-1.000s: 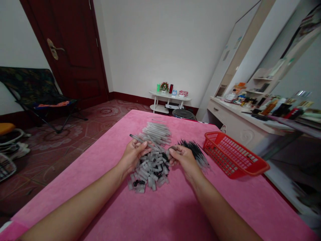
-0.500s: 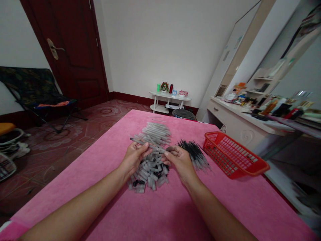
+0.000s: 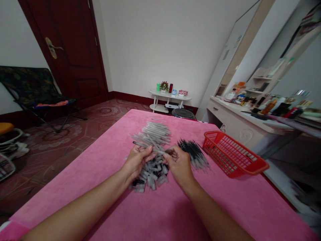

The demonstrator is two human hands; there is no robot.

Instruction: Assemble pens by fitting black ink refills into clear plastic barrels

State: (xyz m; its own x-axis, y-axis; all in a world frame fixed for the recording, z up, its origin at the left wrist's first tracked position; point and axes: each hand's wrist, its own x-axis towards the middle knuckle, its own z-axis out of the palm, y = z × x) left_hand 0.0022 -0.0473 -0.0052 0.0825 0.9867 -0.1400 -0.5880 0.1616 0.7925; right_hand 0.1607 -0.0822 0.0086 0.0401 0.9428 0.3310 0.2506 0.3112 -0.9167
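My left hand (image 3: pixel 138 160) is closed on a clear pen (image 3: pixel 142 145) whose dark end sticks out to the left. My right hand (image 3: pixel 178 161) pinches the pen's other end, so it spans both hands, slightly tilted. Under them lies a heap of clear and black pen caps (image 3: pixel 151 174), partly covered by my fingers. Behind the hands is a pile of clear pen barrels (image 3: pixel 158 131). To the right of my right hand rests a bundle of black-ended pen refills (image 3: pixel 194 154).
A red plastic basket (image 3: pixel 233 155) stands at the right side of the pink-covered table (image 3: pixel 112 207). Farther right is a dresser (image 3: pixel 240 124) crowded with bottles. A folding chair (image 3: pixel 37 90) stands left, and a small white shelf (image 3: pixel 169 96) is by the far wall.
Both hands have shifted slightly, still holding the pen between them. Its dark left end now sits a little lower and farther right. The piles and basket look the same.
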